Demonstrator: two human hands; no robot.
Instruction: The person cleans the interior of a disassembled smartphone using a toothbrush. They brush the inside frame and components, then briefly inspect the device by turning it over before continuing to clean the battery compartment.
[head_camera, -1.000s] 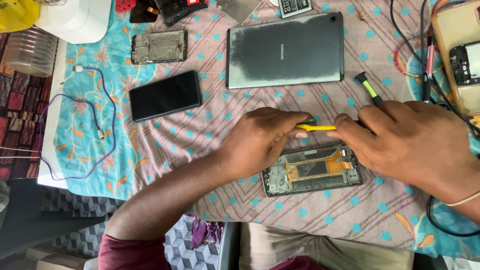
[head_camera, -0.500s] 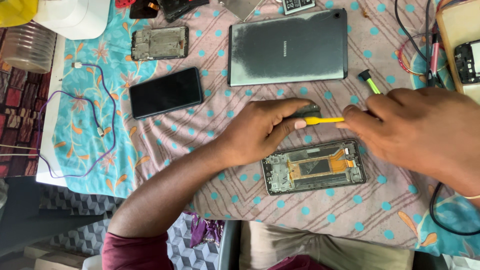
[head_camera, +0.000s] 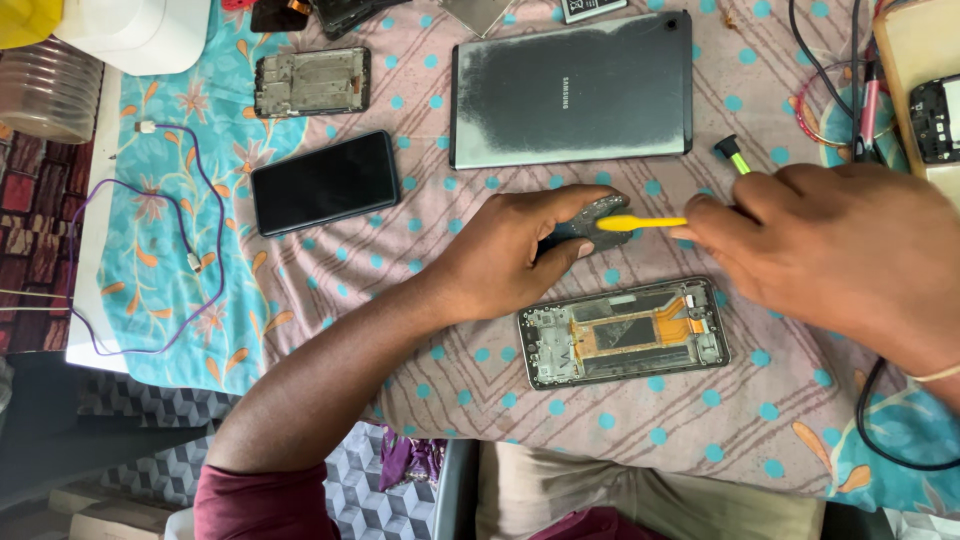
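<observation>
- Bright, even daylight; soft, short shadows under the left hand (head_camera: 520, 250) and forearm.
- Dull sheen on the grey tablet (head_camera: 570, 90).
- Right hand (head_camera: 840, 250) slightly motion-blurred.
- Centre sharp; edges mildly stretched.

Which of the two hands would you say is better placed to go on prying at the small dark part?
Probably the right hand: it holds the yellow pry tool, whose tip already touches the small dark part. The left hand is occupied gripping that part above the opened phone frame.
</observation>
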